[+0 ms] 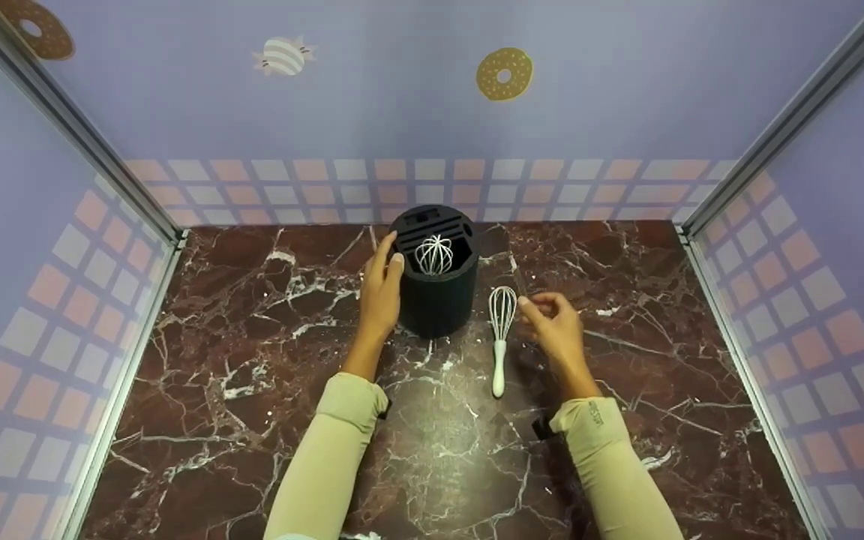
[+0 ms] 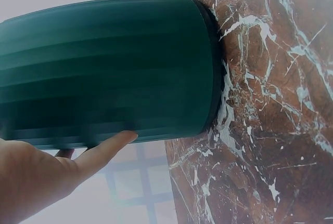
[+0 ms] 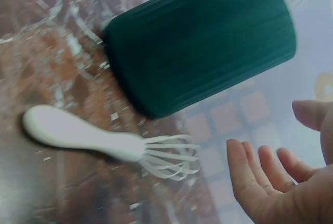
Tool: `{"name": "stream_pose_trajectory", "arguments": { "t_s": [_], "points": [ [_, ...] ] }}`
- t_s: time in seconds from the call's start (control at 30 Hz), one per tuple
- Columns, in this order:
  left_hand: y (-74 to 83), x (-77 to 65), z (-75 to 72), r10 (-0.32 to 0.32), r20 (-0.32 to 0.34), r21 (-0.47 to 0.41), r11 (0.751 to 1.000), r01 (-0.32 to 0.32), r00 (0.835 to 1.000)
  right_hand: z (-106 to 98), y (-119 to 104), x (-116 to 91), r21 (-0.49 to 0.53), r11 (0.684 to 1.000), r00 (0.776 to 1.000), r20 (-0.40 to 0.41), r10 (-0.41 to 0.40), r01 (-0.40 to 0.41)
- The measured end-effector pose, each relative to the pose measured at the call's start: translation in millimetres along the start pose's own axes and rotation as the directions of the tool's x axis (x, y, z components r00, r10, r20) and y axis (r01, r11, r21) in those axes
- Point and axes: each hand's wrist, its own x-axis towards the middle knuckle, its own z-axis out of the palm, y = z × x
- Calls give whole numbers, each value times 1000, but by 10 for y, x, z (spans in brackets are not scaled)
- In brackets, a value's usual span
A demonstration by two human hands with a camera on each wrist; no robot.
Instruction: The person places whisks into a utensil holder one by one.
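Observation:
A dark green cylindrical utensil holder (image 1: 438, 304) with a slotted black top stands upright on the counter. The wire head of one white whisk (image 1: 434, 255) pokes up out of its opening; the handle is hidden inside. My left hand (image 1: 381, 292) rests along the holder's left side, fingers fairly straight; in the left wrist view a digit lies against the green wall (image 2: 114, 73). A second whisk (image 1: 500, 345) lies on the counter to the right of the holder, its wires pointing away. Just right of those wires is my right hand (image 1: 556, 326), fingers loosely bent and holding nothing.
The counter (image 1: 252, 390) is dark red-brown marble with white veins. Purple walls (image 1: 402, 90) with a pink and white tile pattern rise at the back and both sides. Metal strips (image 1: 121, 375) run along the side edges.

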Motion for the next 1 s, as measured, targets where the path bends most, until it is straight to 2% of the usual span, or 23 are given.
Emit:
{"name": "stream_pose_trajectory", "arguments": {
  "t_s": [0.17, 0.47, 0.63, 1.0],
  "points": [
    [1, 3, -2, 0, -2, -23, 1000, 0, 1000, 19, 232, 16, -47, 993, 994, 5, 106, -106],
    [9, 4, 4, -6, -8, -5, 1000, 6, 1000, 52, 581, 34, -60, 974, 975, -15, 220, -221],
    [7, 11, 7, -1, -9, -12, 1000, 0, 1000, 66, 629, 0, -76, 966, 969, -4, 247, -247],
    [6, 0, 6, -2, -8, -15, 1000, 2, 1000, 183, 637, -108, -223, 948, 973, -43, 225, -229]
  ]
}}
